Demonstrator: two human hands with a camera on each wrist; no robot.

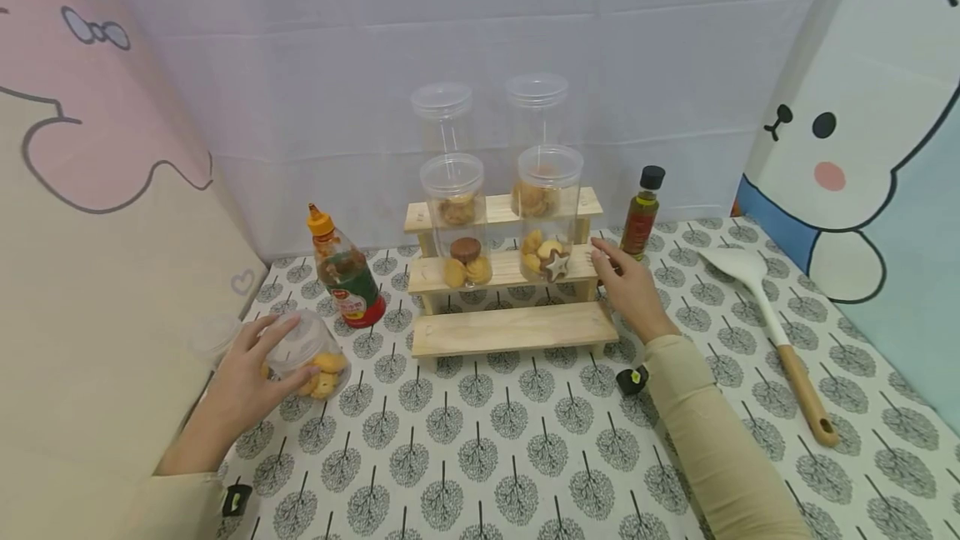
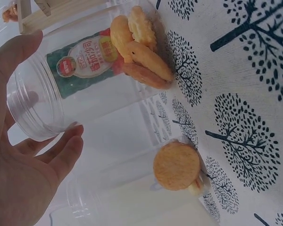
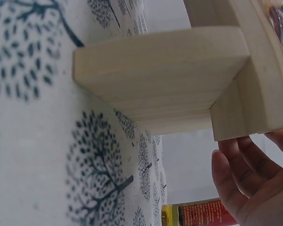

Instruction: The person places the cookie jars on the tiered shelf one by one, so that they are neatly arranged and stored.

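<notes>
My left hand curves its fingers and thumb around the lid end of a clear cookie jar standing on the table. In the left wrist view, fingertips lie right at the screw lid, and yellow cookies sit in the bottom. A second clear jar with a round cookie stands beside it. My right hand is at the right end of the middle step of a wooden three-step rack. Its relaxed fingers lie against the wood end, and some fingertips are hidden behind it.
Two cookie jars stand on the middle step, two more on the top step. A sauce bottle stands left of the rack, a dark-capped bottle right. A white spatula with a wooden handle lies on the tree-print cloth.
</notes>
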